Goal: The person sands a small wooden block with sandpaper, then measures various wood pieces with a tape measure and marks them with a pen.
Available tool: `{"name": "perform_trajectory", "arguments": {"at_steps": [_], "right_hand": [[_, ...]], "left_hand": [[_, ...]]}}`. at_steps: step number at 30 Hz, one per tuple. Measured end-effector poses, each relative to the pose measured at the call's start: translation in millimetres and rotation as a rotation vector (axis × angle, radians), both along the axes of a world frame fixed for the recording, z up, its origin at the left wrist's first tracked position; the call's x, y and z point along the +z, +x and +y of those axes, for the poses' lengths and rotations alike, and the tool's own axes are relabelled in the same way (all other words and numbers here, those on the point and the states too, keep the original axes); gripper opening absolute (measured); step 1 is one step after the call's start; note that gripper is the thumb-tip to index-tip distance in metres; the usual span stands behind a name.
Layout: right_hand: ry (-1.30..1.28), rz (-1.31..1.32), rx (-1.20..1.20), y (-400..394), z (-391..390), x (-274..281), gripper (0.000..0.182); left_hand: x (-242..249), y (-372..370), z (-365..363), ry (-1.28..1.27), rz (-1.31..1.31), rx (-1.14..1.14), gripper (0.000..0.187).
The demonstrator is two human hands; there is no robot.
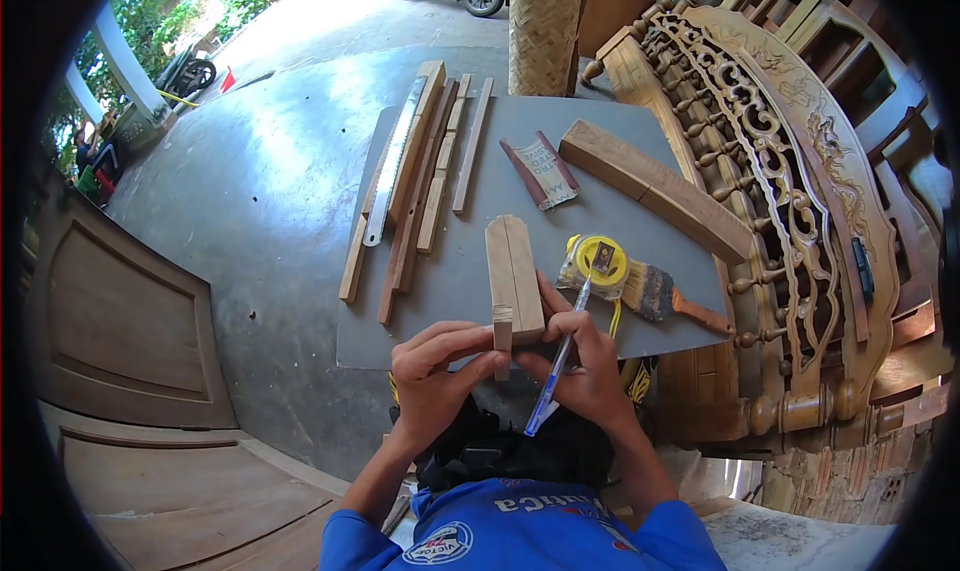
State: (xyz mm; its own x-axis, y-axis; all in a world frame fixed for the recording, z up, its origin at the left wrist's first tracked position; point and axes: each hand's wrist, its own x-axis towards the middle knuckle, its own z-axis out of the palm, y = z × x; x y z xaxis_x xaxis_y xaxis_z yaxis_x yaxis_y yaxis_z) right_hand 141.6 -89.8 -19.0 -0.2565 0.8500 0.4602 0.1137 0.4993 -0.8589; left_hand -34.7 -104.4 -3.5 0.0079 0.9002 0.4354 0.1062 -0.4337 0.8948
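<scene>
Fingers of the left hand point(440, 366) pinch one small wooden piece point(502, 339) at the end of one wooden block point(515, 268), near the table's point(455, 286) close edge; the right hand point(592, 371) grips one pen point(546, 404). Just beyond it lie one tape measure point(602, 261) and one brush point(658, 295); farther, one abrasive sheet point(540, 171), one thick beam point(655, 191), one saw blade point(397, 161), at least four strips point(472, 149).

Gray tabletop point(450, 286) ahead of me. To my left, long wooden strips point(433, 211) lie roughly side by side. Far right of centre, curled sandpaper point(541, 170), printed backing up. Near it, thick wooden beam point(655, 191) slants to right edge. Closer, yellow tape measure point(597, 263); paintbrush point(654, 295) just beside. Whether wooden block point(513, 271) touches top, I can't tell.
</scene>
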Motion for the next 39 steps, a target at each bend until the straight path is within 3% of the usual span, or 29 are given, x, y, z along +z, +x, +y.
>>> {"name": "perform_trajectory", "arguments": {"at_steps": [6, 9, 19, 27, 33, 39], "right_hand": [[-0.016, -0.062, -0.105, -8, -7, 36, 0.032], [0.021, -0.086, -0.132, -12, 1, 47, 0.031], [-0.1, -0.238, -0.183, -23, 54, 84, 0.029], [0.04, -0.064, -0.222, -25, 51, 52, 0.031], [-0.231, -0.196, -0.153, -23, 20, 89, 0.031], [-0.036, -0.062, -0.106, -34, 27, 72, 0.036]], "left_hand": [[15, 8, 1, 0.114, 0.079, 0.156, 0.016], [36, 11, 7, 0.037, 0.101, 0.226, 0.013], [68, -11, 77, -0.267, -0.018, 0.011, 0.017], [50, -6, 70, -0.107, -0.004, 0.047, 0.013], [81, -21, 63, -0.336, -0.036, -0.106, 0.015], [99, -29, 76, -0.314, 0.253, -0.054, 0.022]]}}
